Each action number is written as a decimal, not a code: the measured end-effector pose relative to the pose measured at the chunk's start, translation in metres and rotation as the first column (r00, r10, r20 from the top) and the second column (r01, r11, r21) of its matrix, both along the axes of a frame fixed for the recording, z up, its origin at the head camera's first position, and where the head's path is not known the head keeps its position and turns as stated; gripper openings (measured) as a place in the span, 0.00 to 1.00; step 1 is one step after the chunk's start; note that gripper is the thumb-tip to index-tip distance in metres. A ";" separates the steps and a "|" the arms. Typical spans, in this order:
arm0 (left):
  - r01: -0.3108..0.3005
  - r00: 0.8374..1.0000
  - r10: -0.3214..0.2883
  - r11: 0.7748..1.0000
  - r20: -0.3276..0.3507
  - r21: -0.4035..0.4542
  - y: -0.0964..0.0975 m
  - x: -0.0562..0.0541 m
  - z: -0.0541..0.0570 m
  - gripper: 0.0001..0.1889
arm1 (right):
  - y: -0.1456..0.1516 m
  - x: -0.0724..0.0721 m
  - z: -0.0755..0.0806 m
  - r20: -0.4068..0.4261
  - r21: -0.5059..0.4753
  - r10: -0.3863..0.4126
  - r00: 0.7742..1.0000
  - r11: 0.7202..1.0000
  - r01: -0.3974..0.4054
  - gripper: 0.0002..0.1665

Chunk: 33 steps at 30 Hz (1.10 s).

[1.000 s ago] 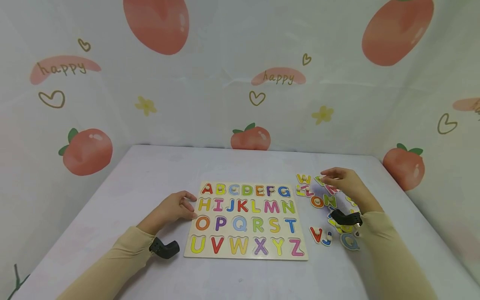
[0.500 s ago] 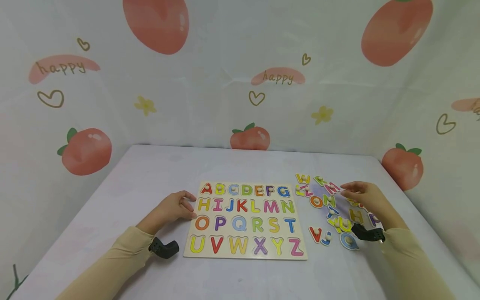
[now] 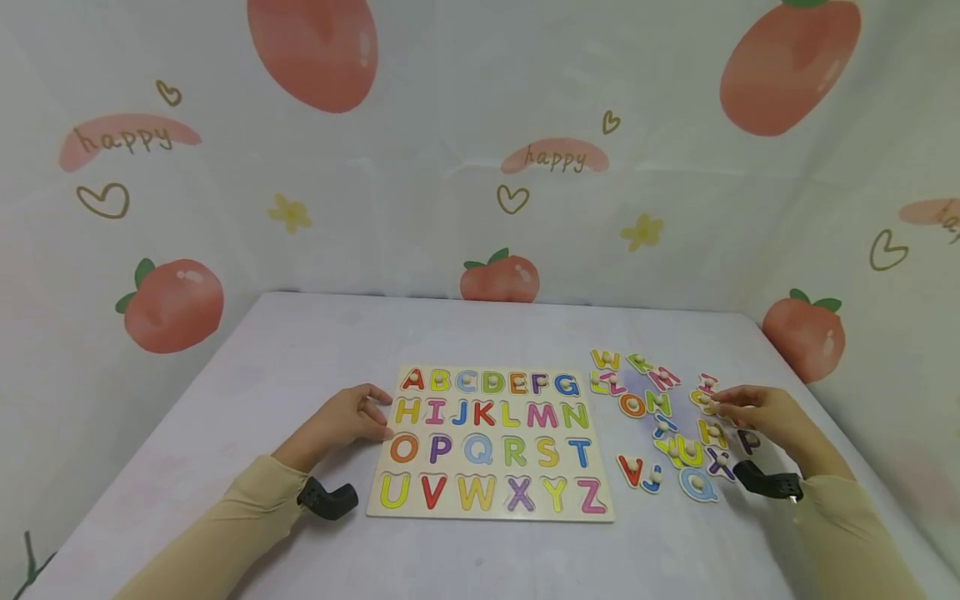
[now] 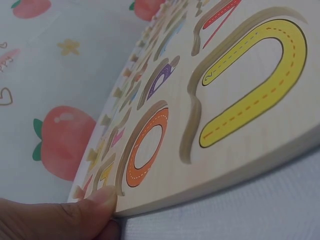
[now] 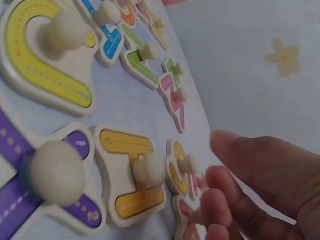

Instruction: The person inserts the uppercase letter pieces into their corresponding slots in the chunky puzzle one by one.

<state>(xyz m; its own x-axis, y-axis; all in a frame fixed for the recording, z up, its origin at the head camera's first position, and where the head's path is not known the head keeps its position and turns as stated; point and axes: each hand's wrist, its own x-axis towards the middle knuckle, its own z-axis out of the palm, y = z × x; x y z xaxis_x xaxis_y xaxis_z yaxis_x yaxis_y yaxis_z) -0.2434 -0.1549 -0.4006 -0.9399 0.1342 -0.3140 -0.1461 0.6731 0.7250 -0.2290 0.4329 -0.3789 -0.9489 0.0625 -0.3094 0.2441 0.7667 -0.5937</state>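
Note:
A wooden alphabet puzzle board (image 3: pixel 491 508) lies flat, its top row from A to G filled with knobbed letters. My left hand (image 3: pixel 347 419) holds its left edge; in the left wrist view the thumb (image 4: pixel 102 197) lies on the edge beside the orange O slot (image 4: pixel 147 150). My right hand (image 3: pixel 765 417) hovers low over the loose letters, at the yellow-orange S (image 3: pixel 702 402). In the right wrist view its fingers (image 5: pixel 217 207) are bent and a gap separates them from the S's knob. The pink I (image 3: pixel 708 382) lies just behind the S.
Several loose knobbed letters lie right of the board: orange H (image 3: pixel 712 432), purple P (image 3: pixel 748 442), purple X (image 3: pixel 721 462), blue Q (image 3: pixel 698 485), red V (image 3: pixel 631 472), pink M (image 3: pixel 663 378) and yellow W (image 3: pixel 605 359). A white fruit-print backdrop (image 3: pixel 420 225) stands behind the table.
My right hand has moved right and toward me, from the green K past the pink M to the S, uncovering letters it hid. The left hand and board have stayed put.

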 end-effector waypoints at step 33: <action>-0.004 1.000 0.004 1.000 0.001 -0.001 0.000 0.001 0.000 0.27 | -0.011 0.002 0.014 0.044 0.051 0.157 0.987 0.986 -0.159 0.25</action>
<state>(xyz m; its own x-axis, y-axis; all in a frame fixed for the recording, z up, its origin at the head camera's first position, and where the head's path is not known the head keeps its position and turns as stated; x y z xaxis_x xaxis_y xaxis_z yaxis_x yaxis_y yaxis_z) -0.2428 -0.1545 -0.4010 -0.9400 0.1306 -0.3153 -0.1494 0.6733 0.7241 -0.2273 0.4216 -0.3652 -0.9353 -0.0698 -0.3470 0.1396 0.8282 -0.5427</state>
